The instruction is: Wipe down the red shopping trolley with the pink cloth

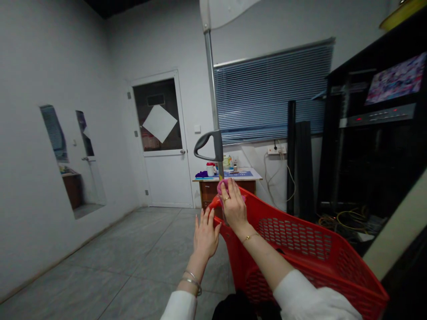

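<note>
Currently, from my remote post, I have the right hand [233, 206] laid over a pink cloth [220, 188] at the raised corner of the red basket [293, 218], beside the grey pole [212, 84]. Its fingers are extended along the cloth, probably to spread pressure; their undersides are hidden, so I cannot tell whether they pinch it. My left hand [204, 235] sits just below the cloth, fingers spread and unclosed, against the basket's red handle [215, 203], seemingly to steady that corner. The basket is in front of me, towards the right, likely for easy reach; the table [255, 174] stands beyond.
</note>
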Demonstrator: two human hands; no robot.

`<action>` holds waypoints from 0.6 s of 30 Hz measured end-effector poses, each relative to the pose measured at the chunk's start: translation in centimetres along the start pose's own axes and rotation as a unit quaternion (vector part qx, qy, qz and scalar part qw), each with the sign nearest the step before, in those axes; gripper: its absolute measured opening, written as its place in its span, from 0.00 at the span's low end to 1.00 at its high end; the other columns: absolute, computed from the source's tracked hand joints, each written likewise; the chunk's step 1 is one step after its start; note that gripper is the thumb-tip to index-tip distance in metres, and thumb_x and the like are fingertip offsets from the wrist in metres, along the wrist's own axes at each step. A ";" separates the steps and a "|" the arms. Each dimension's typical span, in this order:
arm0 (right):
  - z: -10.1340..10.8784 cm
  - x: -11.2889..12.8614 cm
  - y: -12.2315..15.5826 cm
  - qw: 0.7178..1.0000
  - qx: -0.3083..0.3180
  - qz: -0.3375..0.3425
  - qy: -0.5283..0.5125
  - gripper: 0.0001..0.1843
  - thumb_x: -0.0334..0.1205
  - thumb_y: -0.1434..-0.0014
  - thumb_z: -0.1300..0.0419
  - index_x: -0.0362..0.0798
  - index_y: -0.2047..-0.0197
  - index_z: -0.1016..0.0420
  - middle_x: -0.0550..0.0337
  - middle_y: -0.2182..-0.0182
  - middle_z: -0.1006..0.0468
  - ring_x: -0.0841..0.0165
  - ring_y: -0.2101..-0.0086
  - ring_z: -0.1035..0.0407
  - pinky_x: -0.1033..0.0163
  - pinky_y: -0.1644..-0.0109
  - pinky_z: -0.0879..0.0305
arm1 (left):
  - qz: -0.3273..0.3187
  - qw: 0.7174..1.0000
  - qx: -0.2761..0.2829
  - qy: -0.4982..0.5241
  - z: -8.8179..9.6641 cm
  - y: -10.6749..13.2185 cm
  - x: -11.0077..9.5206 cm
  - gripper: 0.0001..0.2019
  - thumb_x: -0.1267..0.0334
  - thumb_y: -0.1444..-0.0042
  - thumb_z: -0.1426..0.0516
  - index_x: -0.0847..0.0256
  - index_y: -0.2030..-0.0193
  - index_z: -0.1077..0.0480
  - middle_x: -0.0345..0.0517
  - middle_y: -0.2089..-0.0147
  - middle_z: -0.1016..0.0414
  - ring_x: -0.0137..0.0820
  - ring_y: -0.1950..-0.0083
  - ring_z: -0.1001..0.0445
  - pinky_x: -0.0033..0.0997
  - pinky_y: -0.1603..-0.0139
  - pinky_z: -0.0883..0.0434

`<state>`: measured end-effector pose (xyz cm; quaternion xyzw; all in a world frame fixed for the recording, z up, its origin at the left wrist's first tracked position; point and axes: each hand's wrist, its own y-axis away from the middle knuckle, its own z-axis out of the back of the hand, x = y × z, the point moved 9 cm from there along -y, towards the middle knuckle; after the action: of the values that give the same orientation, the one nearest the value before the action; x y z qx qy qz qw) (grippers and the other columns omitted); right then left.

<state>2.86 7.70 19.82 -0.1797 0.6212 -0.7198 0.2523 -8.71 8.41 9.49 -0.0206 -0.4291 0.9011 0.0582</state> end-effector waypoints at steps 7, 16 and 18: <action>0.4 0.3 0.2 1.000 0.012 -0.014 0.008 0.36 0.29 0.35 0.48 0.48 0.27 0.55 0.46 0.29 0.58 0.57 0.31 0.59 0.46 0.31 0.45 | -0.003 1.000 0.005 0.003 0.1 0.1 0.0 0.27 0.57 0.33 0.52 0.58 0.29 0.48 0.54 0.28 0.43 0.47 0.28 0.46 0.60 0.32 0.41; -0.1 0.1 -0.8 1.000 0.015 -0.001 0.015 0.33 0.28 0.36 0.47 0.44 0.29 0.47 0.43 0.30 0.55 0.55 0.31 0.58 0.46 0.31 0.45 | 0.000 1.000 0.008 0.005 0.2 0.0 0.0 0.27 0.57 0.33 0.53 0.58 0.29 0.48 0.54 0.28 0.43 0.47 0.27 0.47 0.60 0.32 0.41; -0.1 -0.4 -3.7 1.000 0.019 -0.003 0.005 0.32 0.30 0.35 0.48 0.46 0.29 0.48 0.45 0.29 0.55 0.56 0.31 0.59 0.46 0.30 0.47 | -0.002 1.000 0.008 0.001 0.3 0.0 0.0 0.27 0.56 0.33 0.52 0.57 0.28 0.49 0.54 0.28 0.43 0.47 0.27 0.47 0.60 0.32 0.40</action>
<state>2.60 8.42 23.48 -0.1727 0.6081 -0.7333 0.2504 -8.71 8.21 9.66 -0.0199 -0.4220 0.9044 0.0606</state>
